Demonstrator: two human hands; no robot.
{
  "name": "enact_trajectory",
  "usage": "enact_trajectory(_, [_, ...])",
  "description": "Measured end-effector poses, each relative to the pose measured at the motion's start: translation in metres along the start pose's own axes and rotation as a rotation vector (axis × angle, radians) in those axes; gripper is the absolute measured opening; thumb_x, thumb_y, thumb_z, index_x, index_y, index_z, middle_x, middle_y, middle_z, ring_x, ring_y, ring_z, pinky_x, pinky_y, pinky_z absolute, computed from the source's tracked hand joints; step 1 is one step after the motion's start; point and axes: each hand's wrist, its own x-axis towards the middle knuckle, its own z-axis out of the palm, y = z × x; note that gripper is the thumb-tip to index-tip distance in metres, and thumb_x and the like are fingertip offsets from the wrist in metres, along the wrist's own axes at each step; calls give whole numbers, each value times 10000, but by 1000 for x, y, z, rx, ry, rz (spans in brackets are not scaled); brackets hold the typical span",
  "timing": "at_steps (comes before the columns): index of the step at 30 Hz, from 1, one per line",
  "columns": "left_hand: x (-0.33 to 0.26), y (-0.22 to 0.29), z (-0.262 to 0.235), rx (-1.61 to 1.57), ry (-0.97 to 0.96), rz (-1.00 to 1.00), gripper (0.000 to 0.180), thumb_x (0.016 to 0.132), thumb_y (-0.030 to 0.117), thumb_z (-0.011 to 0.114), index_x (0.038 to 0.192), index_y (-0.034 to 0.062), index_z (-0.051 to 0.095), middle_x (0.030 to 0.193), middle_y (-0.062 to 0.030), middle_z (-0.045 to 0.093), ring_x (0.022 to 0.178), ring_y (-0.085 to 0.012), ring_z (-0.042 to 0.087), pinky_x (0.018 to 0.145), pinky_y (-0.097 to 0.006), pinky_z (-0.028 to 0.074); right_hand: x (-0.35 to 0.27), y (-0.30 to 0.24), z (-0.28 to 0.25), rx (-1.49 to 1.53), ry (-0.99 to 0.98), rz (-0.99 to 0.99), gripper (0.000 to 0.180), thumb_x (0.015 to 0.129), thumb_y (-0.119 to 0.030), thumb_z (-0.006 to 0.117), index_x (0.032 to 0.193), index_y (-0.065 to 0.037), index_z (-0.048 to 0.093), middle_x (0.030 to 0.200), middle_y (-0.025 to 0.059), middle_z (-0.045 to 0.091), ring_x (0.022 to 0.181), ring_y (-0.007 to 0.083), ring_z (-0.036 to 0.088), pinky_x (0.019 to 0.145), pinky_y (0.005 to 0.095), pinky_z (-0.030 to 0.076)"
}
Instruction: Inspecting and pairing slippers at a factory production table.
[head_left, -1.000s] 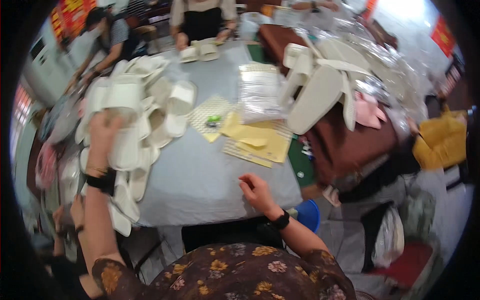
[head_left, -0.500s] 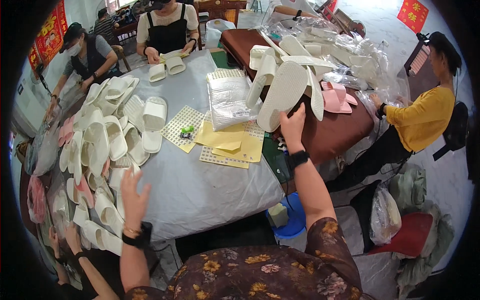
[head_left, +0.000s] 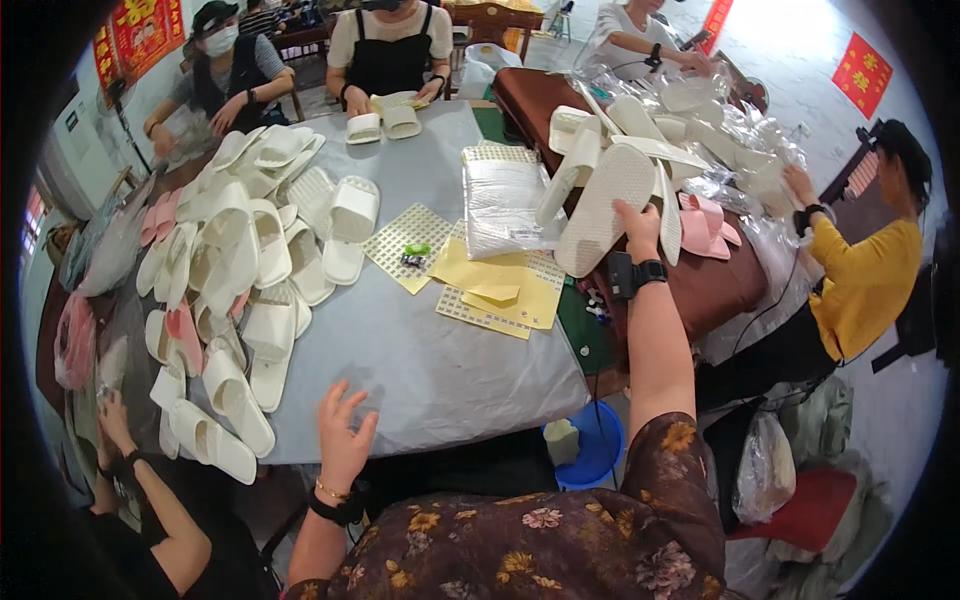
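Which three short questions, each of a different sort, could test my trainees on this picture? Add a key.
1. True or false: the right hand is at the edge of a white slipper whose sole shows.
2. What colour is the bucket below the table? A) red B) blue C) green
3. Fill in: the left hand holds ____.

Key: 1 true; 2 B; 3 nothing.

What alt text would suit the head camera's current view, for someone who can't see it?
A person's right hand touches a white slipper to the right of a grey-covered table, while their open left hand hovers by its near edge. A slipper heap fills the left side; yellow sheets lie between; other people are nearby.
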Motion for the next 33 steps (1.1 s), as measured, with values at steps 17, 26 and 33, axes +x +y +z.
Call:
enact_trajectory(17, [-5,3,12,-138,-65,-57,353,824,117,700,1166,41,656,1386,-180,508,1278,-358,464,1053,-429,399,13,-126,-28,461,51,-101,331,831,-74,729,1071,65,548,1052,134,645,892,224,654,776,334,550])
enact_trajectory(26, [5,9,14,-144,-109,-35,353,824,107,695,1167,39,650,1395,-179,504,1296,-357,457,1068,-435,385,95,-130,-136,647,141,-119,309,884,-82,683,1148,58,603,1082,122,669,963,237,658,861,335,547])
enact_trajectory(33, [1,16,17,-153,-80,-27,351,825,120,697,1164,39,652,1374,-176,529,1275,-356,480,1065,-431,387,17,-186,-96,650,-45,3,364,910,-146,673,1217,26,581,1158,118,658,1054,246,632,939,374,519])
